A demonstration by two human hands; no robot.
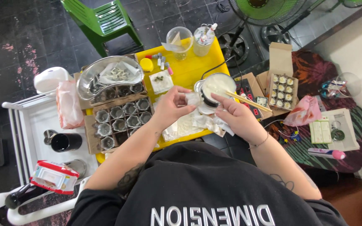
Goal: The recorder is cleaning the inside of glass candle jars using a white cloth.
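Note:
My left hand (170,106) pinches a small white piece of tissue (193,98) between thumb and fingers, above the yellow table (191,69). My right hand (235,115) is close beside it, index finger stretched toward the same white piece and touching it. Just behind my hands stands a small pot of white liquid (218,84) with a pair of wooden chopsticks (248,101) resting across its rim. Crumpled white papers (197,123) lie under my hands.
A cardboard tray of small glass jars (120,119) and a steel kidney dish (105,77) sit on the left. A box of filled jars (282,90), a pink bag (304,112) and a power strip lie at the right. A white cart (34,138), green chair (101,21) and fan stand around.

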